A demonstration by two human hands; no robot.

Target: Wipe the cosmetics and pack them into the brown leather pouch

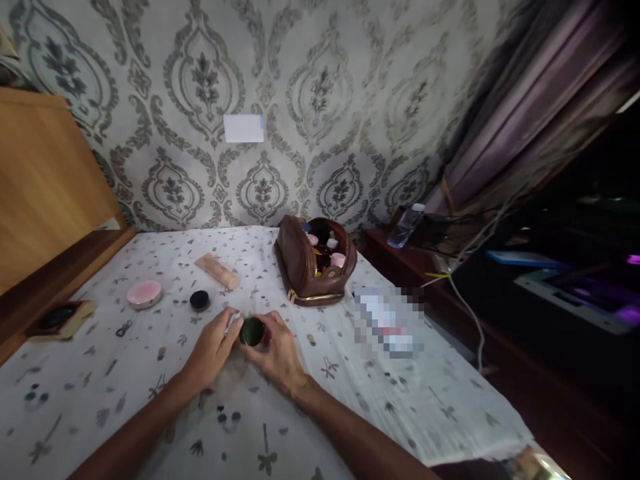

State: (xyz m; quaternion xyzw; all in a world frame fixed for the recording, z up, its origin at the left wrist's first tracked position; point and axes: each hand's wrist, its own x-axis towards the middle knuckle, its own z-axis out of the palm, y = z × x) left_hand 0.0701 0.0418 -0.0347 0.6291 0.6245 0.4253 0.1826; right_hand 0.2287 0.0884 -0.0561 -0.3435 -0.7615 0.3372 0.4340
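Taking the dark round item as the clock's centre, the person has it raised between both hands above a patterned sheet. The right hand, at four o'clock, pinches its rim between thumb and fingers. The left hand, at eight o'clock, has its fingers curled close to the opposite edge — a pale bit shows at the fingertips, but whether they grip anything cannot be told.

Around them on the sheet, a black round lid-like disc lies at ten o'clock, with a pink round case farther out between nine and ten. A beige tube lies aslant at eleven. Between one and two stands a brown bag, unzipped — small pink-topped and white-topped things show inside. At three o'clock lies a pixelated object, its details hidden. A clear bottle leans at two, beyond the sheet.
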